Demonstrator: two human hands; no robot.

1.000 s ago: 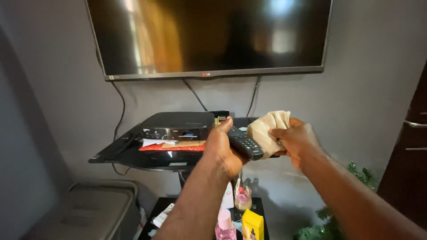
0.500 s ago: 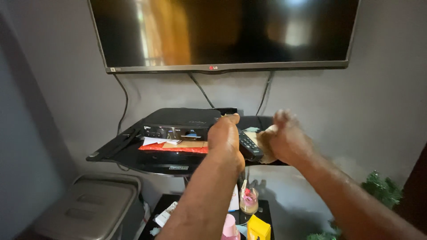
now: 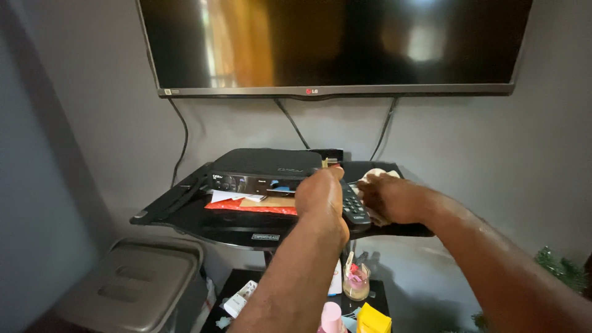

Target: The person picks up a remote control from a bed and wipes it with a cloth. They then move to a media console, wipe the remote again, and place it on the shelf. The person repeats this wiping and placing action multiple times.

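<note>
Grey walls back a dark flat screen (image 3: 333, 46) mounted high, its cables trailing down to a black glass shelf (image 3: 203, 222) beneath it. Only the head view is on hand.

On the shelf stands a black set-top box (image 3: 262, 172), with a red packet (image 3: 250, 208) and a slip of paper lying flat in front of it, probably pushed there to keep the front edge free.

Left hand (image 3: 320, 200) is curled shut around one end of a black remote control (image 3: 354, 206), gripping it so that the button face points toward the other hand. Right hand (image 3: 391, 197) is closed on a pale cloth (image 3: 376, 179) and presses it against the far side of the remote, just above the shelf's right end. The remote thus sits between the two hands, touching both, with the cloth bunched partly under the right palm.

Below the shelf a lower black surface (image 3: 246, 280) carries a small glass jar (image 3: 356, 285), a pink bottle (image 3: 332, 317) and a yellow box (image 3: 373, 320). A grey lidded bin (image 3: 142, 287) stands to the left.
</note>
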